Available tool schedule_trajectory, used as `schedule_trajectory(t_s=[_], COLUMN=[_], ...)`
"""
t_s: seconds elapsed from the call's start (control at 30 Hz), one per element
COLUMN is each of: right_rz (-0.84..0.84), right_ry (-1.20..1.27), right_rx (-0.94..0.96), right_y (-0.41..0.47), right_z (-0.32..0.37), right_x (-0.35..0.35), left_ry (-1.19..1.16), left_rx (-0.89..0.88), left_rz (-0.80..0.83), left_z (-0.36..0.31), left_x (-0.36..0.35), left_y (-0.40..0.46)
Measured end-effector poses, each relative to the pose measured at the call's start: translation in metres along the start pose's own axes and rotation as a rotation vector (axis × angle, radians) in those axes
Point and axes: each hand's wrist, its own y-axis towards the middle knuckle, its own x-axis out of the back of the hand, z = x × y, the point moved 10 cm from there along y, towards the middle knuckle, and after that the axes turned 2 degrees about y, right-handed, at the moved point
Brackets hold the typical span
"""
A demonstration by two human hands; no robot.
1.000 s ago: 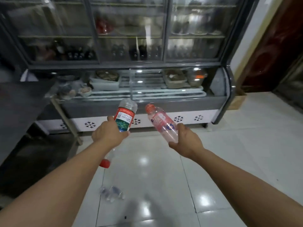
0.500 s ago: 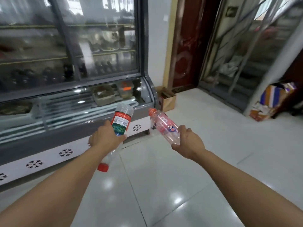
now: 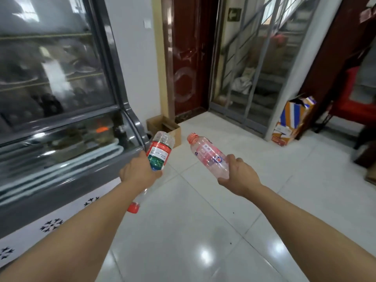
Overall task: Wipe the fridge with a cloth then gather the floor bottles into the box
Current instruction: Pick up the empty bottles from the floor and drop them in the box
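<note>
Both bare forearms reach out over glossy white floor tiles (image 3: 203,231), which lie open from underfoot towards twelve and two o'clock. The left hand (image 3: 138,171) has its grip wrapped tight round a clear bottle with a red and green label (image 3: 159,152), held base-up and tilted, its red cap (image 3: 133,207) poking out below the wrist. Whether that grip also holds a second bottle I cannot tell. The right hand (image 3: 240,176) has its grip closed round the base of a pink-tinted bottle (image 3: 207,155), whose orange cap points to eleven o'clock. The two bottles sit near each other without touching.

At nine to eleven o'clock the grey glass-fronted fridge (image 3: 61,123) runs along the left side, its curved corner just beside the left hand. Past that corner, at twelve o'clock, an open cardboard box (image 3: 164,127) stands on the floor against the wall, partly hidden by the labelled bottle. Behind it is a dark red door (image 3: 189,58), then metal-framed glass panels (image 3: 254,68). At two o'clock a striped carton (image 3: 293,121) leans by a white post.
</note>
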Motion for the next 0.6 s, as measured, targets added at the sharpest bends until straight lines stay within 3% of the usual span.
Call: schedule_trajectory(t_s=[0.33, 0.6], right_rz=[-0.056, -0.067], right_ry=[0.016, 0.009], right_rx=[-0.071, -0.022], right_y=[0.188, 0.376], right_z=[-0.055, -0.112], right_x=[0.032, 0.027], left_ry=[0.009, 0.052], left_rx=[-0.078, -0.055], left_rz=[0.065, 0.045], left_z=[-0.115, -0.204], left_x=[-0.024, -0.051], left_y=[0.192, 0.35])
